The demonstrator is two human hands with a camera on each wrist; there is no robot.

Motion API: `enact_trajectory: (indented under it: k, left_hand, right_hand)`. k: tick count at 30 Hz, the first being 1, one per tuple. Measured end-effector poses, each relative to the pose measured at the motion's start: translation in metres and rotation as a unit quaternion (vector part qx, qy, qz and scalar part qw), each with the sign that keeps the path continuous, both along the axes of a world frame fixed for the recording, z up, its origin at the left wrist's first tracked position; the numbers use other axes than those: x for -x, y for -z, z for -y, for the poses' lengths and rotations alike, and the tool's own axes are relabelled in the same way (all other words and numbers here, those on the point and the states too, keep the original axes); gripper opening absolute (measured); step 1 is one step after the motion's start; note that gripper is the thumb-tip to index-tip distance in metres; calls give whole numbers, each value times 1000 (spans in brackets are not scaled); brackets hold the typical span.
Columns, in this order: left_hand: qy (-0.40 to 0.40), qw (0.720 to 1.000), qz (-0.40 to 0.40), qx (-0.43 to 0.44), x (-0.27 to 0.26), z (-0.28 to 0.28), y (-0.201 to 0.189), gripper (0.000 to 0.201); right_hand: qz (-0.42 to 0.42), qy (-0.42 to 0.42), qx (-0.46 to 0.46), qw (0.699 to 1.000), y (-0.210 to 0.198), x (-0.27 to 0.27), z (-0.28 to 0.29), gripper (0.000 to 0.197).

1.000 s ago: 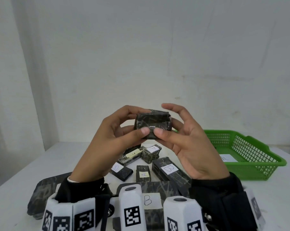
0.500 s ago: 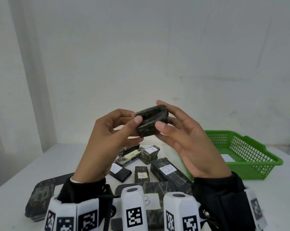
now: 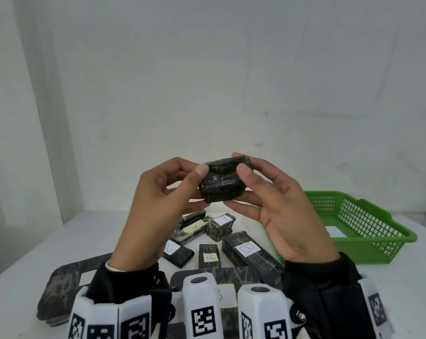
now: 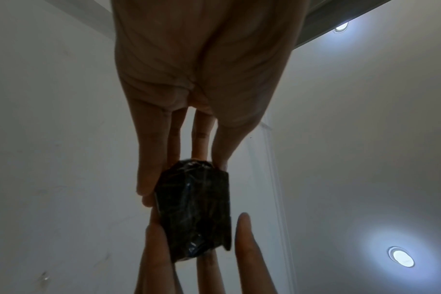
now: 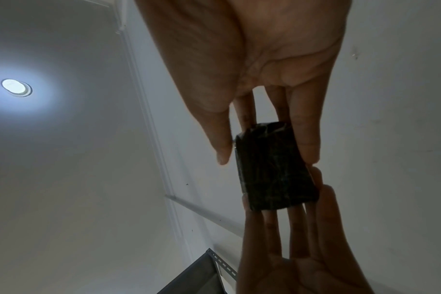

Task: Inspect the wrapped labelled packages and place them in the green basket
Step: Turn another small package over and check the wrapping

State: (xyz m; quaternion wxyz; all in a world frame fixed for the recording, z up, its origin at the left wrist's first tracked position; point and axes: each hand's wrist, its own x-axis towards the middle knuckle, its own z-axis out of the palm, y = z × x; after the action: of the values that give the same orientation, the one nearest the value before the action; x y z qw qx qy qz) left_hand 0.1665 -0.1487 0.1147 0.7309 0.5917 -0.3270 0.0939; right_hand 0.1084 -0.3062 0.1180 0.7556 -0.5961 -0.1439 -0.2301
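A small dark wrapped package (image 3: pixel 224 180) is held up in the air between both hands, above the table. My left hand (image 3: pixel 163 199) pinches its left end with thumb and fingers, and my right hand (image 3: pixel 275 204) pinches its right end. No label shows on the side facing me. Both wrist views show the same package (image 4: pixel 196 208) (image 5: pixel 274 169) gripped from both ends against the ceiling. The green basket (image 3: pixel 368 243) stands on the table to the right and holds a white-labelled item (image 3: pixel 334 231).
Several wrapped packages lie on the white table (image 3: pixel 65 241) below my hands: one labelled B (image 3: pixel 251 253), a small one labelled A (image 3: pixel 209 255), another A (image 3: pixel 220 223), and a large flat one (image 3: pixel 60 289) at the near left.
The package has been turned in my hands from tilted to nearly level, showing a different face. Both hands stayed raised and kept hold of it.
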Motion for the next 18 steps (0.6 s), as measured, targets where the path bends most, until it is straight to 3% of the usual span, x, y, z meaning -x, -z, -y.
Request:
enact_trajectory:
  k: [4,9,18]
  left_hand:
    - [23,999,-8,-24,0,-1,1,40]
    - [9,1000,1,-18,-3,-3,3,21]
    - [-1,1000,9,-28,3,2,0,32]
  right_hand:
    - [22,45,-14,999,2,-1,0,34]
    - [7,28,-12,1000,0,2,-2,30]
    - [1,55,-21,998,1,2,-7,21]
